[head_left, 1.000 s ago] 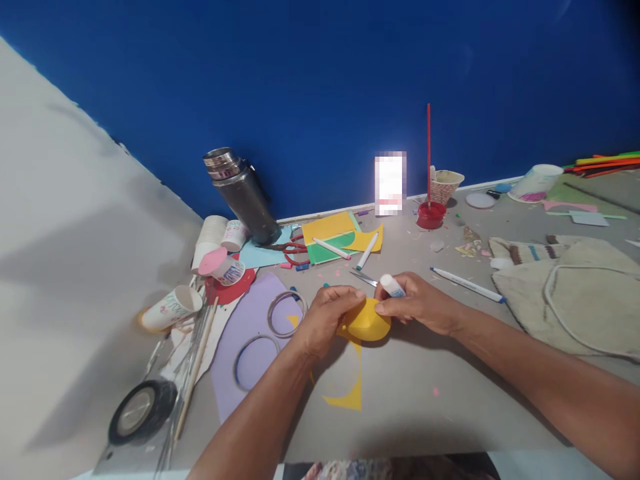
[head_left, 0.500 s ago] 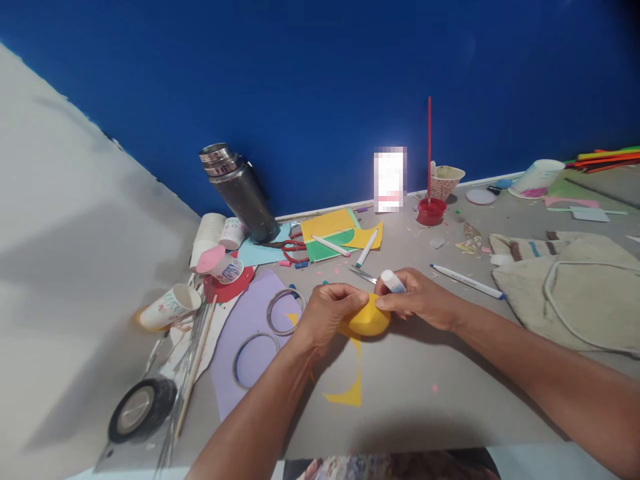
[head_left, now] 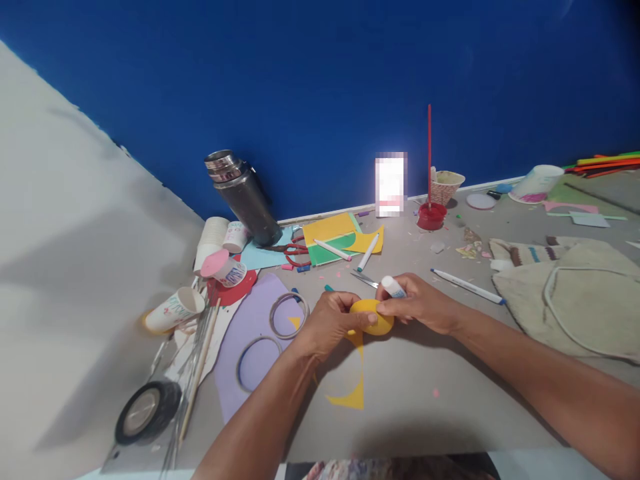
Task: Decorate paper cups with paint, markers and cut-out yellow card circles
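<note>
A small yellow paper piece (head_left: 381, 325) is held between my two hands over the grey table. My left hand (head_left: 336, 321) pinches its left side, thumb lying across the front. My right hand (head_left: 413, 305) grips its right edge and also holds a white glue stick (head_left: 393, 287), tilted, against the fingers. Just behind the hands lie scissors (head_left: 366, 279), their handles hidden by my right hand. A yellow paper offcut (head_left: 356, 395) with a curved cut edge rests on the table below my left hand.
Two tape rings (head_left: 273, 313) lie on purple paper (head_left: 227, 373) at the left. Behind stand a dark flask (head_left: 245, 203) and paper cups (head_left: 177, 310). Markers (head_left: 369, 252) rest near yellow and green paper (head_left: 325, 230). A beige cloth bag (head_left: 590, 300) lies right.
The yellow paper has turned from a folded, peaked shape to a flatter, rounder face. My left thumb has moved down across it. The view has shifted slightly.
</note>
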{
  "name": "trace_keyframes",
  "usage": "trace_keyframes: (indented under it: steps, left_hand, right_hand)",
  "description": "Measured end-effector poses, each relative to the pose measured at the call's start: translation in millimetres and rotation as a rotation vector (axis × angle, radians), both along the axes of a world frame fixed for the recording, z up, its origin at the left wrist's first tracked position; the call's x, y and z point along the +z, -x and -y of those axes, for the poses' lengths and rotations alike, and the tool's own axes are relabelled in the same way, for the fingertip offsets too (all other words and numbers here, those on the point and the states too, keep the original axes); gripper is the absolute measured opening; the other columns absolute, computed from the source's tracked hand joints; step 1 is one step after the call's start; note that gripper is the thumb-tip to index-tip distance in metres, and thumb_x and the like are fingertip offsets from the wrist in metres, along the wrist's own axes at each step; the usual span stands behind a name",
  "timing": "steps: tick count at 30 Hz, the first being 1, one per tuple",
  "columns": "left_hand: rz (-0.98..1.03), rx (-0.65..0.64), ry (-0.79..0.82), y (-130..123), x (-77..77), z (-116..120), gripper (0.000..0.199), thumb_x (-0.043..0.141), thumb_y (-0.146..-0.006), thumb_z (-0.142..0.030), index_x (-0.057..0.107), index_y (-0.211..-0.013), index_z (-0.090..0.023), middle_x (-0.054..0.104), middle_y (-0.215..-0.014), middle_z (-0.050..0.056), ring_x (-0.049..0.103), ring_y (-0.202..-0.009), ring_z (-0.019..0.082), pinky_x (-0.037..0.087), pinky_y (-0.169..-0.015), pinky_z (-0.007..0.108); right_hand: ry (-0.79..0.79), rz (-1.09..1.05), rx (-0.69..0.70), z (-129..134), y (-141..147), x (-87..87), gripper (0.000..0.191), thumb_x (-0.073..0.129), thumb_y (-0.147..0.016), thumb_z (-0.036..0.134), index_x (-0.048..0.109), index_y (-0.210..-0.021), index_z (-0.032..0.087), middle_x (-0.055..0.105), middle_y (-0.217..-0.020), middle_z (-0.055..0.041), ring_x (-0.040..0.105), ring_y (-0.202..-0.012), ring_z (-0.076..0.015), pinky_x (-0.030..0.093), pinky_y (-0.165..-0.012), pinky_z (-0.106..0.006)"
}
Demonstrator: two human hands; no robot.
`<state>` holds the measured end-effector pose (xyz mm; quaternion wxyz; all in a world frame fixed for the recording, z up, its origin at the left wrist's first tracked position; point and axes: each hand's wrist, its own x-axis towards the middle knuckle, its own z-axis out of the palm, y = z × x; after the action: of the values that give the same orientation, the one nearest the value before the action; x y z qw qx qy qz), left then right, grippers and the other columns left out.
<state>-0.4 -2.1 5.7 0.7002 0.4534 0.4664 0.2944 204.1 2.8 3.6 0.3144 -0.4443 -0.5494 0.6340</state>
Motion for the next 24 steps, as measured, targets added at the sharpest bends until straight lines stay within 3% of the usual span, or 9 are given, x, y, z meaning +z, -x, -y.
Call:
trace_keyframes:
  steps: [7,12,15,18,20,24]
  left_hand:
    - [0.209,0.028,0.069,0.0,4.4,-2.0,0.048,0.099,-0.055,-0.048,0.078,-0.079,-0.011,0.070,-0.072,0.005,0.059,-0.064,0.012,0.042,-0.064,0.025]
    - [0.273,0.143,0.033,3.5,7.4,-4.7,0.051,0.099,-0.056,-0.046,0.080,-0.087,-0.010,0.075,-0.081,0.009,0.065,-0.072,0.015,0.047,-0.072,0.028]
    - [0.290,0.225,0.030,4.8,3.9,-8.5,0.053,0.100,-0.054,-0.047,0.079,-0.086,-0.011,0.075,-0.081,0.010,0.067,-0.073,0.017,0.051,-0.074,0.031]
    - [0.280,0.280,0.027,5.2,-0.5,-11.7,0.053,0.100,-0.052,-0.049,0.077,-0.081,-0.011,0.073,-0.077,0.009,0.067,-0.069,0.018,0.052,-0.068,0.031]
    - [0.278,0.287,0.026,4.8,-2.0,-12.1,0.053,0.099,-0.053,-0.049,0.076,-0.080,-0.011,0.072,-0.076,0.009,0.067,-0.068,0.019,0.053,-0.066,0.032]
    - [0.248,0.284,-0.004,3.1,-1.7,-9.4,0.053,0.097,-0.056,-0.051,0.076,-0.083,-0.010,0.070,-0.075,0.008,0.065,-0.067,0.017,0.053,-0.067,0.031]
  right_hand:
    - [0.025,-0.129,-0.101,-6.8,-3.7,-6.4,0.035,0.084,-0.072,0.046,0.063,-0.075,0.019,0.048,-0.053,0.0069,0.039,-0.048,-0.0090,0.032,-0.050,-0.025]
    - [-0.020,-0.206,-0.296,-13.6,-7.3,-2.5,0.048,0.078,-0.077,0.066,0.067,-0.088,0.020,0.057,-0.072,0.0010,0.052,-0.063,-0.0154,0.043,-0.059,-0.029]
    - [-0.205,0.064,-0.406,-23.6,-17.6,-2.4,0.051,0.069,-0.081,0.072,0.066,-0.082,0.021,0.062,-0.082,-0.0030,0.055,-0.071,-0.0189,0.045,-0.064,-0.032]
    - [-0.478,0.552,-0.525,-43.9,-32.0,-2.8,0.050,0.061,-0.086,0.067,0.055,-0.065,0.023,0.053,-0.067,-0.0003,0.049,-0.067,-0.0185,0.040,-0.063,-0.031]
    - [-0.469,0.799,-0.530,-61.9,-39.8,-2.6,0.048,0.049,-0.095,0.062,0.059,-0.071,0.022,0.054,-0.063,-0.0002,0.051,-0.064,-0.0186,0.038,-0.060,-0.030]
    - [-0.407,0.937,-0.516,-94.1,-45.4,-3.1,0.036,0.052,-0.096,0.047,0.073,-0.092,0.017,0.073,-0.078,-0.0084,0.065,-0.073,-0.0226,0.039,-0.062,-0.031]
